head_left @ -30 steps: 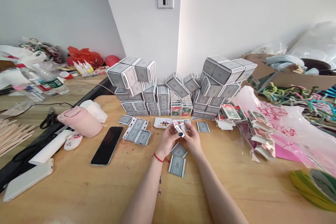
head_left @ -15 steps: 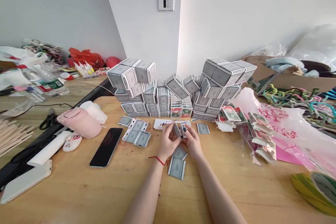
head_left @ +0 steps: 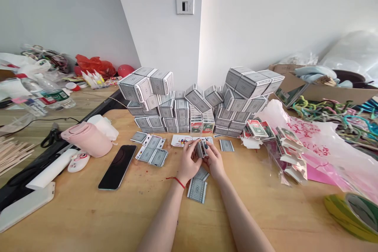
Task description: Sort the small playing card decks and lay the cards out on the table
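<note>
Both my hands meet over the middle of the wooden table (head_left: 97,212). My left hand (head_left: 189,162) and my right hand (head_left: 214,160) are closed together on a small folded playing card piece (head_left: 201,149) with a grey patterned back. Directly below my wrists lie two loose cards (head_left: 197,189), face down. More cards (head_left: 153,152) are spread to the left, and face-up cards (head_left: 181,140) lie just beyond my fingers. A wall of stacked grey card cubes (head_left: 189,102) stands behind.
A black phone (head_left: 117,167), a pink bottle (head_left: 88,139) and a white tube (head_left: 50,172) lie at the left. Card packs (head_left: 283,141) on pink plastic (head_left: 325,141) fill the right, with a tape roll (head_left: 354,212) at the front right. Wooden sticks (head_left: 14,153) sit far left.
My hands have turned the folded card piece: its white and red face showed earlier, now the grey back shows. They sit slightly lower and closer together. Nothing else has moved.
</note>
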### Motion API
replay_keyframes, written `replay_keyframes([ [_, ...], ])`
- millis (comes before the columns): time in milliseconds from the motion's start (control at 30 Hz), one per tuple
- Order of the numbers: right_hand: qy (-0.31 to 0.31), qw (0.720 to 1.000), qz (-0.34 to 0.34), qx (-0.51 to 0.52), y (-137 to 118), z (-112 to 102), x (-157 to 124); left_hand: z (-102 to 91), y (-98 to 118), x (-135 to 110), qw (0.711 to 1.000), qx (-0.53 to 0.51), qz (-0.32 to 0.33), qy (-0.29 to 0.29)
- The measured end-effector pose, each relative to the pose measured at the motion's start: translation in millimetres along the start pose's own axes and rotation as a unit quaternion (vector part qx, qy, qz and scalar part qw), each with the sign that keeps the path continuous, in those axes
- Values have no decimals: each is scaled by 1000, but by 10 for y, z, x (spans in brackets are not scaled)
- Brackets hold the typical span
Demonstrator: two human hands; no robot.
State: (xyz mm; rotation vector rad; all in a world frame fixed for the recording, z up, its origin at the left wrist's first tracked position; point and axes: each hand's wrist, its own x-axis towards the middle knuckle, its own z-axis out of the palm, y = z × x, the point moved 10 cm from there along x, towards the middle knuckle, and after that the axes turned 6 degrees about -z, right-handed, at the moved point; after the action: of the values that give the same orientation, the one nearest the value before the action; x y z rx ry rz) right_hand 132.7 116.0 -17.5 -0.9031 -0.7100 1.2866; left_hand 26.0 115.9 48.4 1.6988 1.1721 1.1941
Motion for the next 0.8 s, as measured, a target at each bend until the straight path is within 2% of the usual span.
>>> replay_keyframes([
  [367,-14,999,-34,-40,-136,108,-23,-65,51,-7,997,51,35,36],
  [500,-1,998,-44,-50,-159,98,-19,-81,-38,-16,997,62,13,50],
  [633,0,996,-55,-67,-157,80,-8,-80,-84,-12,998,51,1,49],
  [800,-16,994,-68,-89,-131,57,17,-26,-80,6,999,26,0,20],
])
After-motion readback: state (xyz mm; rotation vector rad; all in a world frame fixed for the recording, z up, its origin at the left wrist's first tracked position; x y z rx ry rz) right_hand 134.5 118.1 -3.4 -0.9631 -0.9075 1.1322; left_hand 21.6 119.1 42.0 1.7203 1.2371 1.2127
